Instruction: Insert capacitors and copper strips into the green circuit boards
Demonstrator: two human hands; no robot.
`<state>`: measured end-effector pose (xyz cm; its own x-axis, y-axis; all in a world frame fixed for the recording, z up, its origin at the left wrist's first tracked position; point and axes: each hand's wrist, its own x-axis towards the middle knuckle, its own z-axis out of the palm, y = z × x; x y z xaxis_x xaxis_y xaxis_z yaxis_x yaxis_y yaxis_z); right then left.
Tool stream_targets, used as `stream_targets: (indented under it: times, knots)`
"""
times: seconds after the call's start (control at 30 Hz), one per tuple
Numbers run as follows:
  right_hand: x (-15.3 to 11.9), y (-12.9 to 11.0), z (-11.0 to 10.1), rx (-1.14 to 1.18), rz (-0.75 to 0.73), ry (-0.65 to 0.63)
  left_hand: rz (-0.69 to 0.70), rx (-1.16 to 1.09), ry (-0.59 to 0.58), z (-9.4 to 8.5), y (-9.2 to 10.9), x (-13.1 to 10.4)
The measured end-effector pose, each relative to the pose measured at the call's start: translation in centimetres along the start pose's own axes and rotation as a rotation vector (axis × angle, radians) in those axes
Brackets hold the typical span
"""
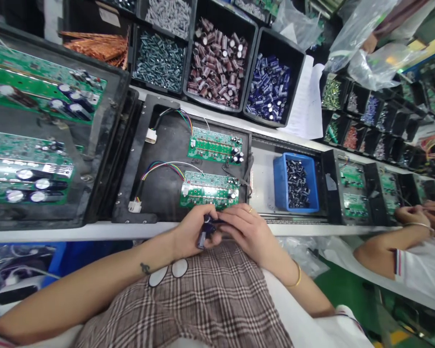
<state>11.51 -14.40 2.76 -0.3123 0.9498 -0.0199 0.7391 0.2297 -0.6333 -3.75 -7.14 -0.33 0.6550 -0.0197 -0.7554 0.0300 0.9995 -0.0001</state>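
Note:
My left hand (193, 233) is closed around a few dark blue cylindrical capacitors (203, 239), held just in front of the bench edge. From the other side my right hand (253, 233) has its fingertips pinched at the same cluster; exactly what they grip is partly hidden. Right behind the hands lies a green circuit board (210, 189) with coloured wires running to a white connector (135, 206). A second green board (215, 145), with several small capacitors at its right end, sits farther back in the same black tray (159, 186).
A blue bin (278, 186) of small black capacitors stands right of the tray. Behind are black bins holding brown capacitors (217, 65) and blue capacitors (270, 87). Another tray of boards (32, 123) lies left. A co-worker's hands (416, 215) are at far right.

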Motion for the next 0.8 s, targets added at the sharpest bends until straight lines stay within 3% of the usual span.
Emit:
stream_targets:
  times: [0.1, 0.2, 0.3, 0.43, 0.63, 0.8]
  knots:
    - [-0.3, 0.2, 0.2, 0.084, 0.088, 0.000, -0.096, 0.167, -0.080, -0.3, -0.5, -0.1]
    - [-0.9, 1.1, -0.2, 0.140, 0.208, 0.116, -0.136, 0.262, -0.137, -0.9, -0.6, -0.5]
    - [-1.6, 2.6, -0.3, 0.085, 0.265, 0.261, -0.145, 0.417, -0.116, -1.7, -0.6, -1.0]
    - [-1.9, 4.0, 0.5, 0.104, 0.236, 0.265, -0.083, 0.561, -0.097, -2.7, -0.5, -1.7]
    - [-0.9, 4.2, 1.7, 0.046, 0.194, 0.290, -0.008, 0.554, -0.063, -3.0, -0.7, -2.5]
    - [-0.6, 4.7, 2.1, -0.039, 0.160, 0.262, 0.152, 0.309, 0.015, -2.5, -0.2, -2.7]
